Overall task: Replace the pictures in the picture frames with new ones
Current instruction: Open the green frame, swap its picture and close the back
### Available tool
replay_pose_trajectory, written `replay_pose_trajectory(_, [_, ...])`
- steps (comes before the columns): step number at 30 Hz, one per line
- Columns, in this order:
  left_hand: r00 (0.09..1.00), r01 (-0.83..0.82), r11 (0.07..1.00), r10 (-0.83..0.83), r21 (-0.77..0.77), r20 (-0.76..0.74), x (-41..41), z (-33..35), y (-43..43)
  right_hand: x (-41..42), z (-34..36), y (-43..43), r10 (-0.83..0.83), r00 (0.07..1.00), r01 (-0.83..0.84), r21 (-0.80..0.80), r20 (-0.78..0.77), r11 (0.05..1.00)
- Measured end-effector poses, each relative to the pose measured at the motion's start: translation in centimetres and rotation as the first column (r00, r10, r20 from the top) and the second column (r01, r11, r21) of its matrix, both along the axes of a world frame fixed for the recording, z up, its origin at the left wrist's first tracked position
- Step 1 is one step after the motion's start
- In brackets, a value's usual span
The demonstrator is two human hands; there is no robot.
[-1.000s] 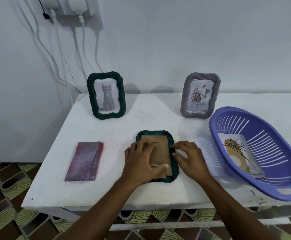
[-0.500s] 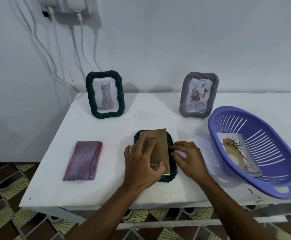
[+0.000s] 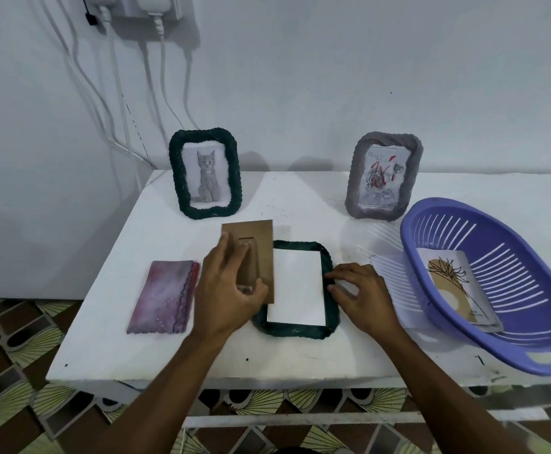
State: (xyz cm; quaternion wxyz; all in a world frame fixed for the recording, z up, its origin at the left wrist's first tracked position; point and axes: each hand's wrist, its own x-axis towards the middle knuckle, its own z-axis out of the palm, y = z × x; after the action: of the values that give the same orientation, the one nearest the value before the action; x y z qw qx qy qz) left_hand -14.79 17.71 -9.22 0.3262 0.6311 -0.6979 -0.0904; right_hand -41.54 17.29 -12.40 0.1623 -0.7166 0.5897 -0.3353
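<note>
Head view: backing board (image 3: pixel 261 236), long axis wallward, pinched in left hand (image 3: pixel 228 298); right hand (image 3: pixel 362 299) loose at frame (image 3: pixel 295 332).

On the bench (image 3: pixel 300 358), the cat-picture frame (image 3: pixel 204 173) stands near the back left corner. The flower-picture frame (image 3: pixel 384 176) stands at the back edge, right of centre. A face-down frame (image 3: pixel 295 332) lies front centre with a paper sheet (image 3: pixel 297 286) in it. The backing board (image 3: pixel 261 244) overlaps its left side. A pouch (image 3: pixel 164 296) lies front left. The basket (image 3: pixel 513 267) sits at the right edge with a card (image 3: pixel 454 286) inside.
</note>
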Motion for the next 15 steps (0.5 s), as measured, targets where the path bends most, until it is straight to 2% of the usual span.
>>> replay_pose_trajectory(4, [0.988,-0.083,0.996,0.078,0.033,0.132,2.4,-0.9,0.2,0.2,0.0,0.0,-0.01,1.0,0.01,0.011,0.01,1.0])
replay_pose_trajectory(9, [0.952,-0.043,0.998,0.025,0.052,0.305,2.5,-1.5,0.2,0.2,0.0,0.0,-0.01,1.0,0.01,0.012,0.001,1.0])
replay_pose_trajectory(12, [0.953,-0.029,0.998,0.013,0.049,0.303,2.2,-1.4,0.2,0.2,0.1,0.1,-0.011,1.0,0.011,0.01,-0.004,1.0])
replay_pose_trajectory(15, [0.984,0.058,0.997,-0.066,0.051,0.165,1.2,-1.0,0.2,0.3,0.2,0.1,-0.007,1.0,0.007,0.003,-0.007,1.0])
